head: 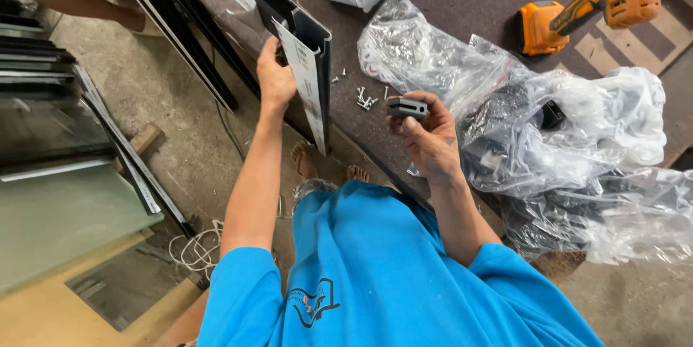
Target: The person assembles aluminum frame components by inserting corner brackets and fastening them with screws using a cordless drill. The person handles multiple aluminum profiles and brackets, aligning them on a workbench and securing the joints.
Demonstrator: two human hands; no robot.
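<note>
- Your left hand [275, 76] grips the dark aluminium profile [312, 65] at its end, at eleven o'clock.
- Your right hand [427, 137] pinches a small grey fitting [407, 107], probably plastic, just beside the loose screws [366, 98].

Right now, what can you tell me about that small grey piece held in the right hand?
The small grey piece is a short, blocky bar, dark grey, seemingly plastic or metal, with a slot-like recess along its facing side. It lies level, pinched between the fingertips of the right hand, raised above the brown table near scattered screws and crumpled clear plastic bags.
</note>
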